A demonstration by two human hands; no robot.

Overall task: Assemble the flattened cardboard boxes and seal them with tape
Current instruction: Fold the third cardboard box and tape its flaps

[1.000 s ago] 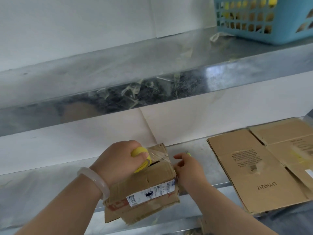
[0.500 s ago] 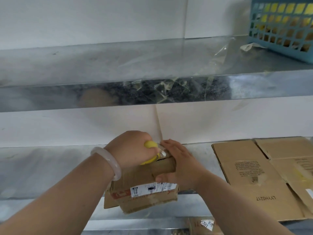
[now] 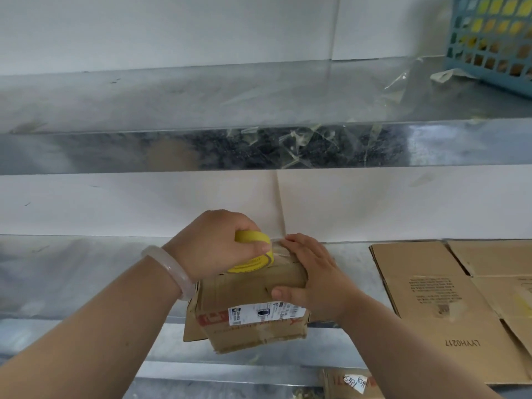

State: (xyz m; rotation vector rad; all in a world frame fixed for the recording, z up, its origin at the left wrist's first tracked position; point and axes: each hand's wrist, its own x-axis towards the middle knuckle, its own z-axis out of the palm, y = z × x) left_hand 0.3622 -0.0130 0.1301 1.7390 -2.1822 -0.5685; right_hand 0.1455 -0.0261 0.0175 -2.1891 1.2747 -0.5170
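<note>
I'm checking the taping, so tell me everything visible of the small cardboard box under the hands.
The box is small, brown, worn cardboard, assembled. Its front carries a white printed label and red marks; a loose flap sticks out at the lower left. It sits at the front edge of the metal shelf, seemingly overhanging it. The left hand holds a yellow tape roll against its top; the right hand holds its right end, thumb on the front.

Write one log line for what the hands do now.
left hand grips yellow tape roll | right hand holds cardboard box | step: taping top
</note>
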